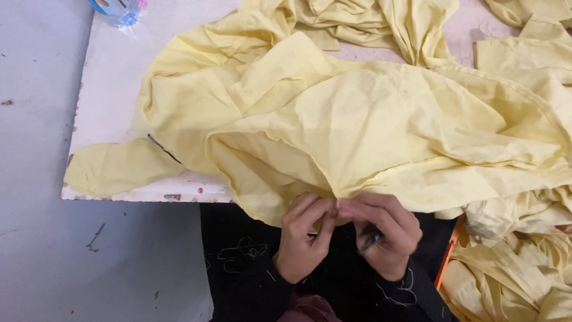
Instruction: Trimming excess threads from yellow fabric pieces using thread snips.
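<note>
- Head view: a big yellow cloth (pixel 357 125) fills the middle and right of the frame. It is wrinkled and lies in soft folds.
- The cloth rests on a white table (pixel 113 89). The table's bare part shows in the upper left of the frame.
- The near edge of the cloth hangs off the table's front edge, at the lower middle of the frame. Both hands meet there.
- The left hand (pixel 301 238) is at the lower middle. Its fingers are bent and pinch the edge of the cloth.
- The right hand (pixel 384 235) is just beside it, and the fingertips of the two hands touch. Its fingers also pinch the cloth's edge.
- The right hand also holds a small dark tool (pixel 369 240) tucked in its fingers. It is too small to tell what kind of tool it is.
- Both arms have black sleeves (pixel 250 286) with loose bits of thread stuck on them.
- A thin dark line (pixel 164 149) shows on the cloth at the left, near a flap that lies flat on the table.
- More yellow cloth is piled in a heap (pixel 512 268) at the lower right of the frame. An orange edge (pixel 447 262) shows just beside the heap.
- A clear plastic bottle (pixel 119 11) stands at the top left, on the table's far corner. Only part of it shows.
- The grey floor (pixel 36 209) fills the left side of the frame. It has a few dark marks on it.
</note>
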